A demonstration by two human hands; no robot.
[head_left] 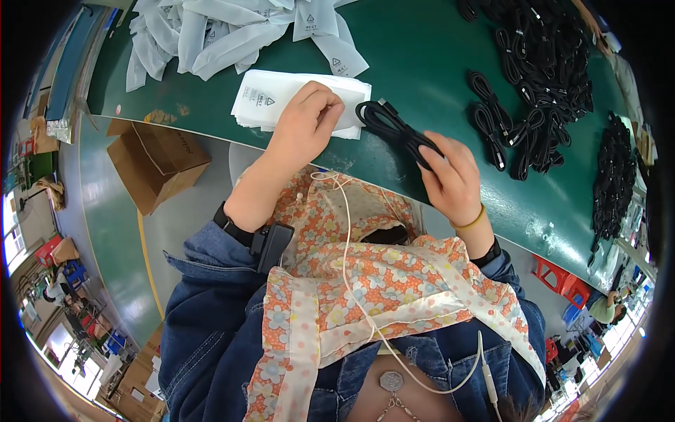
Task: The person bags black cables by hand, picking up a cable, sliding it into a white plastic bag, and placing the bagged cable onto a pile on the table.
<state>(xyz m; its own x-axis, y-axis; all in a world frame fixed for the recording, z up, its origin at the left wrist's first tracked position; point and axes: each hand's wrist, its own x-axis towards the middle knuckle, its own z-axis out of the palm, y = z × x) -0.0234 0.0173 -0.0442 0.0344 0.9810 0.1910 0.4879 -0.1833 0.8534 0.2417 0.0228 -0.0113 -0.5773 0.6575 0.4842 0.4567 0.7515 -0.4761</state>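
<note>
A stack of flat white plastic bags (253, 105) lies near the table's front edge. Over its right part rests my left hand (306, 119), fingers curled and the thumb against the index finger, pinching the top bag; the exact grip is partly hidden. My right hand (453, 172) is closed around one end of a coiled black cable (394, 128). The cable's other end, with a connector showing, points left and reaches the bags' right edge.
Filled translucent bags (232, 35) are heaped at the far left of the green table (415, 60). Coiled black cables (545, 70) form a big pile at the far right, with another dark row (613, 179) beyond. An open cardboard box (158, 162) stands below the table's left edge.
</note>
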